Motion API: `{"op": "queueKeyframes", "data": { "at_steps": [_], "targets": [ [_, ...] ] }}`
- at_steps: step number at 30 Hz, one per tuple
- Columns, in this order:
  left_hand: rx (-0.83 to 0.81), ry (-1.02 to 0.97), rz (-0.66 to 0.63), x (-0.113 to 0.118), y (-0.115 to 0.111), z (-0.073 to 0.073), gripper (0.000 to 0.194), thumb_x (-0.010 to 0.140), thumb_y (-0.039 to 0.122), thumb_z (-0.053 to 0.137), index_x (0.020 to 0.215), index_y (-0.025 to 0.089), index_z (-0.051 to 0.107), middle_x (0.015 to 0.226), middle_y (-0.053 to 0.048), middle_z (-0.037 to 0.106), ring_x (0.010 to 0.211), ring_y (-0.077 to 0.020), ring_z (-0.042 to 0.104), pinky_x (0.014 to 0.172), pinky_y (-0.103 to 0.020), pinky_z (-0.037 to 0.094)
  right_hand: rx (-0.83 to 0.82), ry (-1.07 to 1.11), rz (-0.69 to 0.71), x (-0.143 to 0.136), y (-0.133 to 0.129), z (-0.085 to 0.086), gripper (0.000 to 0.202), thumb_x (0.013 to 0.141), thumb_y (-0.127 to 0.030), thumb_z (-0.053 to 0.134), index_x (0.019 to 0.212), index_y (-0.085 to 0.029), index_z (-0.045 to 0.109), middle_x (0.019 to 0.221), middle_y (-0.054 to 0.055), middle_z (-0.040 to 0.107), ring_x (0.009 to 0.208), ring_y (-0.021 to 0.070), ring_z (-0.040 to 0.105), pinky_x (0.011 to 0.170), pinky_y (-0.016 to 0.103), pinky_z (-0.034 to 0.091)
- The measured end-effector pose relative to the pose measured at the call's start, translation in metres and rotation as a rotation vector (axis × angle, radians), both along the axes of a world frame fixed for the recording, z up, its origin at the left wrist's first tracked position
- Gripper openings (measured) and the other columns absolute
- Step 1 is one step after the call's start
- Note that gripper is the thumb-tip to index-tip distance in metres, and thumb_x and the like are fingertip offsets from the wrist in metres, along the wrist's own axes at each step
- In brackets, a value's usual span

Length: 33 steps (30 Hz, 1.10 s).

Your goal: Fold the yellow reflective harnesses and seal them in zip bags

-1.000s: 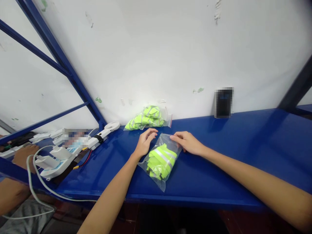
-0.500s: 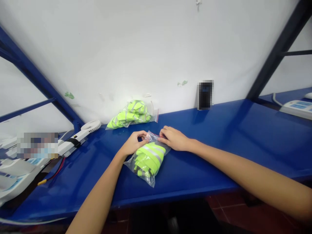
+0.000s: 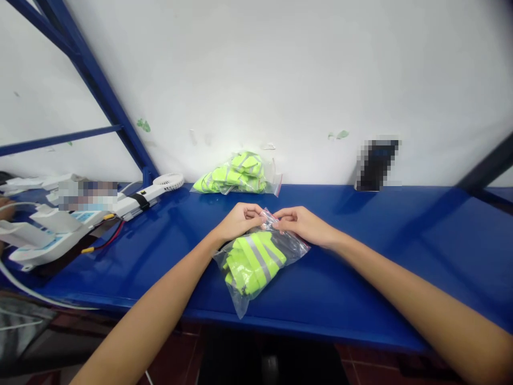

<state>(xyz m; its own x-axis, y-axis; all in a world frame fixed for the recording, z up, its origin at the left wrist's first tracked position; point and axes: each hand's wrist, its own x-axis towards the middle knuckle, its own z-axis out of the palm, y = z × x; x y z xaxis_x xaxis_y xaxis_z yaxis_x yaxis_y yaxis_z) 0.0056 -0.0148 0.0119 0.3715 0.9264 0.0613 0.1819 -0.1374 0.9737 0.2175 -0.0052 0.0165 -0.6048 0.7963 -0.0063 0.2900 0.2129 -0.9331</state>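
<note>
A clear zip-lock bag (image 3: 240, 302) with a red-edged top lies on the blue table in front of me. Inside it is a folded neon-yellow reflective vest (image 3: 253, 262) with grey stripes. My left hand (image 3: 242, 220) pinches the bag's top edge between thumb and fingers. Close beside it, my right hand (image 3: 302, 224) pinches the same edge a little to the right. The bag's right corner sticks out below my right hand. Farther back, against the wall, rests a second bagged neon-yellow vest (image 3: 240, 174), touched by neither hand.
A white handheld fan (image 3: 168, 182) lies at the left, near white plastic devices (image 3: 56, 230) and red-black wires with yellow connectors (image 3: 114, 232). A dark, blurred-out object (image 3: 377, 164) leans on the wall at the right. Blue frame posts (image 3: 106, 93) rise at the table's sides.
My hands have come closer together along the bag's top edge. The bag's top right corner now shows below my right hand. The whole view has shifted.
</note>
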Motion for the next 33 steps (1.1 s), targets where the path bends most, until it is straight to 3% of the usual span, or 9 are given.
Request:
{"op": "queueKeyframes", "data": {
  "at_steps": [5,12,18,25,33],
  "targets": [
    [-0.008,-0.015,-0.006,0.006,-0.002,0.0,0.025,0.079,0.038,0.066,0.08,0.013,0.063,0.058,0.0,0.062,0.05,-0.0083,0.053,0.047,-0.018,0.034,0.018,0.071,-0.005,-0.007,-0.003,-0.006,0.03,0.081,-0.043,0.061,0.077,-0.014,0.066,0.065,-0.001,0.058,0.06,0.0108,0.048,0.057,0.024,0.035],
    [0.095,-0.035,-0.015,0.003,0.004,-0.007,0.022,0.08,0.033,0.066,0.082,0.012,0.067,0.079,-0.006,0.069,0.071,-0.0134,0.062,0.066,-0.024,0.045,-0.119,0.16,-0.122,-0.007,-0.003,-0.007,0.024,0.07,-0.037,0.074,0.073,-0.014,0.07,0.068,0.001,0.065,0.062,0.0121,0.054,0.06,0.025,0.04],
    [0.144,-0.024,-0.005,0.002,0.003,-0.01,0.02,0.081,0.032,0.065,0.08,0.012,0.068,0.081,-0.005,0.07,0.07,-0.013,0.061,0.066,-0.024,0.044,-0.132,0.168,-0.183,-0.006,-0.001,-0.01,0.026,0.064,-0.035,0.079,0.078,-0.014,0.073,0.072,0.004,0.069,0.065,0.0141,0.059,0.062,0.027,0.043],
    [0.155,-0.005,-0.011,0.003,0.003,-0.009,0.02,0.082,0.032,0.064,0.077,0.013,0.065,0.077,-0.002,0.067,0.067,-0.0108,0.059,0.063,-0.021,0.042,-0.108,0.124,-0.178,-0.007,0.001,-0.009,0.024,0.062,-0.033,0.079,0.074,-0.014,0.071,0.066,0.001,0.066,0.061,0.0126,0.056,0.059,0.026,0.041],
    [0.166,0.042,-0.02,0.001,0.006,-0.012,0.025,0.082,0.036,0.065,0.084,0.011,0.067,0.08,-0.007,0.069,0.07,-0.0135,0.062,0.066,-0.024,0.046,-0.087,0.159,-0.153,-0.01,0.001,-0.011,0.025,0.064,-0.035,0.077,0.077,-0.015,0.071,0.072,0.002,0.068,0.068,0.0142,0.059,0.065,0.027,0.043]
  ]
}}
